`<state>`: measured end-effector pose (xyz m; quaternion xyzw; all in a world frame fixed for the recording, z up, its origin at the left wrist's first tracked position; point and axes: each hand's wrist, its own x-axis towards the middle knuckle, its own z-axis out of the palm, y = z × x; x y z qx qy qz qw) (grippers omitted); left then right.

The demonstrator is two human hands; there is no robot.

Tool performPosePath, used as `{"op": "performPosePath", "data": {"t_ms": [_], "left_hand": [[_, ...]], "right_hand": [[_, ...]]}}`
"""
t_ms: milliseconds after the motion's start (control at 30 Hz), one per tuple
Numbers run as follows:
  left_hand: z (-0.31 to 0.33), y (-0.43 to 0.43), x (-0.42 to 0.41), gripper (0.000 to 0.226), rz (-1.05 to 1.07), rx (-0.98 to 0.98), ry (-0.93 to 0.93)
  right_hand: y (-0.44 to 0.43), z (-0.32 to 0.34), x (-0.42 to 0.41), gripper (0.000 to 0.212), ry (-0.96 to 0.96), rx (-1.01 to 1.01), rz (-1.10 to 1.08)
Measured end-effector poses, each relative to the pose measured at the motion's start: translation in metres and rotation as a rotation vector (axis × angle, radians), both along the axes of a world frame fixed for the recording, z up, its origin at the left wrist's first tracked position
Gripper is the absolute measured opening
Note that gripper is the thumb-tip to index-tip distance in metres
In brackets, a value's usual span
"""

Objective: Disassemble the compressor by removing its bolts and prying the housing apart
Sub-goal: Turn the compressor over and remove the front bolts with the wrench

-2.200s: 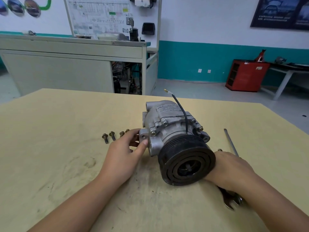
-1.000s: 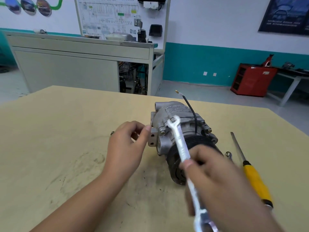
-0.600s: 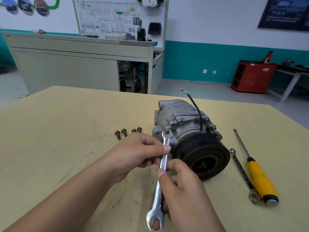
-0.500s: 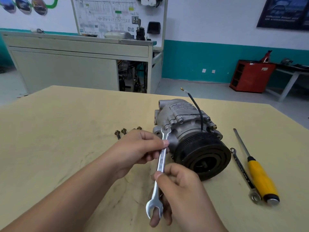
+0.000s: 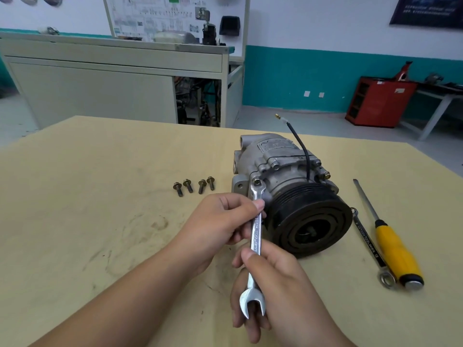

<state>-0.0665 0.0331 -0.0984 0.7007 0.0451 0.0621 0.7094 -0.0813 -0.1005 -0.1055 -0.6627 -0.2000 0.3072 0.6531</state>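
On my feed: L hand (image 5: pixel 220 221) pinches the wrench (image 5: pixel 256 236) up high, R hand (image 5: pixel 278 284) fingers curled round its lower shaft, wrench head on a bolt (image 5: pixel 256 182) of the compressor (image 5: pixel 280 169) — which sits toward the table's (image 5: pixel 75 196) far edge, 4 loose bolts (image 5: pixel 193 187) left of it.

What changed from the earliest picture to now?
The right hand lifted the wrench off the table and set its upper end on a bolt at the compressor's near left. The left hand came off the compressor and now pinches the wrench shaft. The compressor, four loose bolts, screwdriver and second wrench stayed put.
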Motion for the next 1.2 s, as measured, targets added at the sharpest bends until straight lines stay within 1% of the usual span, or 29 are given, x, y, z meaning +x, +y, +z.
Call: {"op": "performPosePath", "data": {"t_ms": [167,400,700,933,1200], "left_hand": [[-0.001,-0.002,0.000,0.031,0.007,0.002,-0.011],[-0.001,-0.002,0.001,0.030,-0.011,-0.013,-0.024],[0.000,-0.005,0.001,0.028,-0.046,-0.142,-0.026],[-0.002,-0.006,-0.001,0.025,-0.030,-0.101,-0.027],[-0.003,-0.006,0.000,0.025,-0.032,-0.109,-0.014]], "right_hand": [[0.000,-0.003,-0.002,0.024,-0.035,-0.023,-0.046],[0.003,-0.002,-0.004,0.028,-0.045,0.000,-0.091],[0.001,0.002,-0.001,0.029,-0.001,0.083,-0.066],[0.000,0.006,-0.005,0.028,0.077,0.118,-0.075],[0.000,0.010,-0.006,0.028,0.078,0.108,-0.088]]}}
